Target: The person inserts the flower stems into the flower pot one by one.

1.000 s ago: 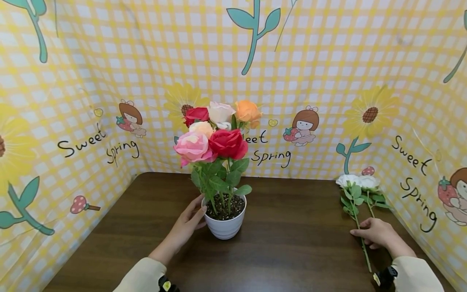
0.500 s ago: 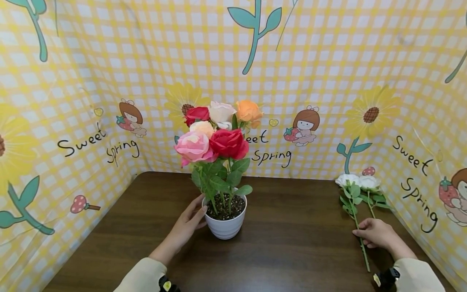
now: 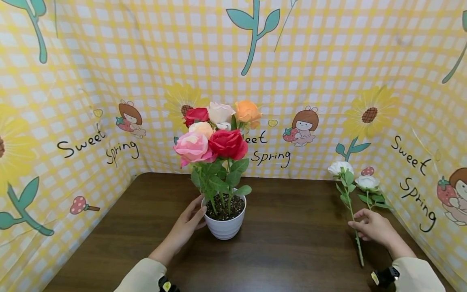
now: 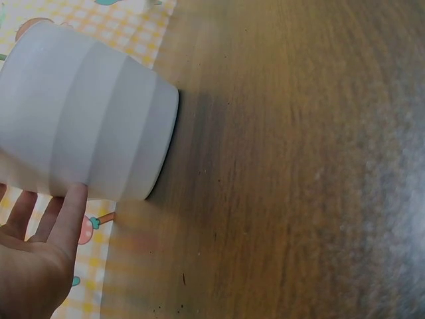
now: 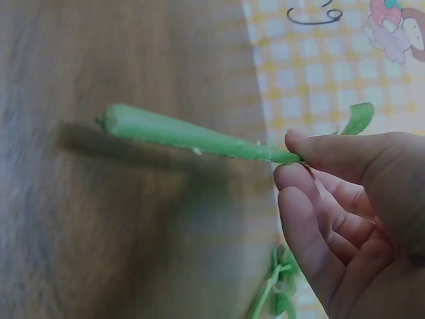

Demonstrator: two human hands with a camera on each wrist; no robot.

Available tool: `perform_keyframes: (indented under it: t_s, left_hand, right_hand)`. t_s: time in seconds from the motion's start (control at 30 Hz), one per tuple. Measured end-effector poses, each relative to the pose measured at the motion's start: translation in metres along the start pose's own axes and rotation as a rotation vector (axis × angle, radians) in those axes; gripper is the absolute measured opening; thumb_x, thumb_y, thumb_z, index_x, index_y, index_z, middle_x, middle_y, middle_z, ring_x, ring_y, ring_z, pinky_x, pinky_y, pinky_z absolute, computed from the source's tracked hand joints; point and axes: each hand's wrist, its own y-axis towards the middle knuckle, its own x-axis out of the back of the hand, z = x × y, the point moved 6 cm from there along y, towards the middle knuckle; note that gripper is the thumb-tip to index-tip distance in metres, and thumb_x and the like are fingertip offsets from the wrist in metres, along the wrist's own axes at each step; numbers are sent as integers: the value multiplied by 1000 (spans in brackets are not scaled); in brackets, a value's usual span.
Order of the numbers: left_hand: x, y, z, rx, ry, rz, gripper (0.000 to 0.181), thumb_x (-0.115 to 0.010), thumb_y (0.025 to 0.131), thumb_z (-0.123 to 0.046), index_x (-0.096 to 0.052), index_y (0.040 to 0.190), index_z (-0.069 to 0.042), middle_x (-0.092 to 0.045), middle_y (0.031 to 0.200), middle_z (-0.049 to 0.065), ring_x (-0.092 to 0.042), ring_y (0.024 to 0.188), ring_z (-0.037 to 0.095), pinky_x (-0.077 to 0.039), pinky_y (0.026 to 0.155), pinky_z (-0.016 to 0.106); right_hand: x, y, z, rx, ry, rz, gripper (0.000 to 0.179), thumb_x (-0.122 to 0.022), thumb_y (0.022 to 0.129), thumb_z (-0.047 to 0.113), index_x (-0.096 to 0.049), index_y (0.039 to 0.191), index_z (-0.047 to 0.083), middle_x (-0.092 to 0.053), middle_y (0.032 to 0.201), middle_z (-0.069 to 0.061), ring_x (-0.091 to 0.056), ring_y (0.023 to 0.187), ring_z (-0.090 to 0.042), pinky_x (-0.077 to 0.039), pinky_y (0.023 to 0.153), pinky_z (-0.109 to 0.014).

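My right hand (image 3: pixel 373 228) pinches the green stem (image 5: pixel 199 138) of a white rose (image 3: pixel 340 168) between thumb and fingertips, at the right side of the table. In the right wrist view the cut stem end points away from the hand, its shadow on the wood below. A second white rose (image 3: pixel 367 182) lies just right of it, its lower stem hidden by the hand. At the left side of a white ribbed pot (image 3: pixel 224 229), my left hand (image 3: pixel 186 227) rests its fairly straight fingers (image 4: pixel 71 212) against the wall. Dark soil (image 3: pixel 227 209) fills the pot.
Several roses stand upright in the pot, among them a pink one (image 3: pixel 193 148), a front red one (image 3: pixel 228 144) and an orange one (image 3: pixel 248 111). Yellow checked cloth (image 3: pixel 310 61) walls in the dark wooden table (image 3: pixel 292 243) at back and sides.
My right hand has raised one white rose and shifted it slightly left, apart from the other. The left hand and the pot stay where they were.
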Motion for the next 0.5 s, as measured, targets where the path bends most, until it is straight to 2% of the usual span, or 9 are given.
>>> perform_keyframes:
  t_s: [0.3,0.5]
  left_hand:
    - [0,-1,0,8,4,3,55,-52,106,-35,-33,157,-22,-40,145,18,-44,131,36,-52,99,46]
    - [0,-1,-1,5,0,4,55,-52,106,-34,-33,157,-23,-41,146,18,-44,131,37,-52,99,46]
  right_hand:
    - [2,-4,37,119,-34,-48,47,-69,97,32,-52,121,-4,-64,72,-3,-65,64,-23,-56,56,-34]
    - [3,-4,65,208,-42,-104,43,-69,97,31,-52,120,0,-66,74,-3,-66,66,-25,-55,56,-32]
